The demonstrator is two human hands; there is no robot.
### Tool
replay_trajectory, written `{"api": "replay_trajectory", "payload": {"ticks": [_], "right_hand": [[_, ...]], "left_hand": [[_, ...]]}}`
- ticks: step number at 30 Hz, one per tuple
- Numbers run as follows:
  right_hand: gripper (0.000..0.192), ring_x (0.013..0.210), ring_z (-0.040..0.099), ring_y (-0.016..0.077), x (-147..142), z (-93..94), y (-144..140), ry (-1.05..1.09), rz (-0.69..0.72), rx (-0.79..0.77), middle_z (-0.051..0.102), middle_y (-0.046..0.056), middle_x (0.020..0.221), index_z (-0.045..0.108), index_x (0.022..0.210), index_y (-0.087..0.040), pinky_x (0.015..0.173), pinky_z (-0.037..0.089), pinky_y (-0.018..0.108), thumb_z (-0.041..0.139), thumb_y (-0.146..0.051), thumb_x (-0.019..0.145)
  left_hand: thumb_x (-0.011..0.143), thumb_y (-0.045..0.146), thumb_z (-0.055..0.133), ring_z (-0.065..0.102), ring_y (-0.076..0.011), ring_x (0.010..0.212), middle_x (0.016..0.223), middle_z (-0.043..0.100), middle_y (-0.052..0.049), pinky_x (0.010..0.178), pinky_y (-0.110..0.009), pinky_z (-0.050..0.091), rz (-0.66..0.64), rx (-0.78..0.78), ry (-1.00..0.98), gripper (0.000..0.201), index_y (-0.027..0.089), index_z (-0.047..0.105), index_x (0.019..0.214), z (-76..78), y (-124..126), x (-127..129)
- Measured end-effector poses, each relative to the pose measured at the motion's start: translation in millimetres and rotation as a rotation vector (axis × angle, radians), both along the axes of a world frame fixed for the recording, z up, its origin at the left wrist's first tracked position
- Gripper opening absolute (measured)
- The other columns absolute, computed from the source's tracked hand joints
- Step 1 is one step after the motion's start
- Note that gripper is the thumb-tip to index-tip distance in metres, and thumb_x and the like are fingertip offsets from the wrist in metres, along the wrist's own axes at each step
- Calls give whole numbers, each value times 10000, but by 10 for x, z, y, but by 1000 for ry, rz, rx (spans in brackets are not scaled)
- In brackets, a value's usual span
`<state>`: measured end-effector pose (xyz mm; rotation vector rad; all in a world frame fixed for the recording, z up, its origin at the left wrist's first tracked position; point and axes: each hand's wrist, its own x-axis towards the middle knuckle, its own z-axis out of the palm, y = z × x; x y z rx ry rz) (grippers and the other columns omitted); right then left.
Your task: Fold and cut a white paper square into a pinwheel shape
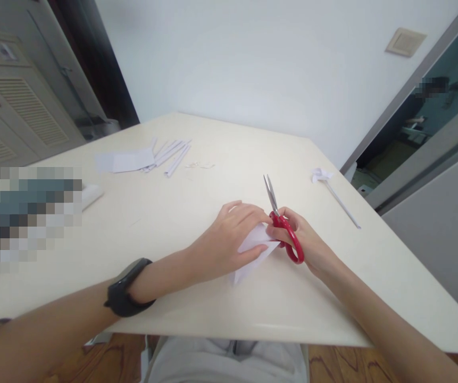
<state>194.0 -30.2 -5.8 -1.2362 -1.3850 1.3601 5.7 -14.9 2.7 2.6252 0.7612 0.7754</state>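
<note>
Both hands grip: left hand [229, 236] folded paper [255, 255], right hand [306, 239] scissors [282, 221].

A cream table [221, 303] carries everything here. Near its middle lies a folded white paper [255, 255], our landmark. Far left of it and further back sits a flat white sheet [127, 160], with a bundle of paper strips [171, 153] touching its right side. Tiny scraps [200, 165] lie just right of the strips. Right of the folded paper and further back rests a paper pinwheel on a stick [332, 189].
</note>
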Motion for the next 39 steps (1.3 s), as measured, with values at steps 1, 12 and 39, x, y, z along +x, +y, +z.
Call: {"api": "replay_trajectory", "payload": {"ticks": [1, 12, 39], "right_hand": [[195, 584, 451, 90, -1, -2, 2, 5, 2, -1, 528, -54, 705, 489, 811, -207, 539, 358, 216, 653, -205, 705], [235, 598, 492, 102, 2, -23, 6, 48, 10, -7, 533, -51, 685, 482, 787, -204, 550, 369, 222, 687, -294, 716], [164, 593, 482, 87, 55, -60, 51, 53, -10, 6, 589, -28, 764, 497, 839, -200, 544, 372, 219, 635, -227, 756]], "left_hand": [[835, 225, 513, 461, -205, 1161, 1172, 577, -72, 1079, -429, 198, 0, -1, 16, 301, 192, 488, 1133, -14, 13, -1], [836, 219, 516, 518, -212, 1042, 1060, 613, -44, 989, -394, 293, -9, 25, 0, 214, 219, 531, 1050, -113, 83, 8], [861, 247, 510, 531, -196, 940, 1017, 571, -50, 837, -346, 413, 124, 72, 28, 173, 183, 575, 1008, -149, 113, -4]]}}
